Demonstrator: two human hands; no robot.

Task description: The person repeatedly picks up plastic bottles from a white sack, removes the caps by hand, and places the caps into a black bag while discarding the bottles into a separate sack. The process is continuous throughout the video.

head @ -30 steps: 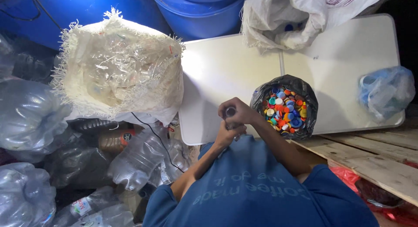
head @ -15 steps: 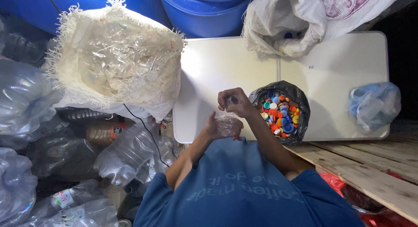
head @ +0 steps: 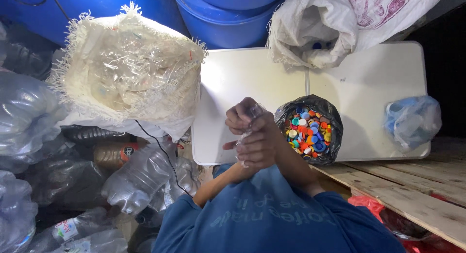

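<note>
My two hands meet in front of my chest around a small clear plastic bottle (head: pixel 254 109). My left hand (head: pixel 256 148) wraps its body from below. My right hand (head: pixel 239 118) grips its upper end, fingers curled over the top. Most of the bottle is hidden by my fingers. Just right of my hands a black bag (head: pixel 324 112) stands open on a white folding table (head: pixel 233 78), full of colourful bottle caps (head: pixel 307 132).
A frayed white woven sack (head: pixel 126 73) of clear bottles sits to the left. Crushed plastic bottles (head: pixel 136 177) pile up at lower left. Blue barrels (head: pixel 228 15) and a white sack (head: pixel 315 29) stand behind. A blue plastic bag (head: pixel 412 119) lies on the table; wooden pallet boards (head: pixel 417 194) sit right.
My hands have drawn closer together on the bottle, the left one now pressed right under the right. The bag of caps and the sacks have stayed put.
</note>
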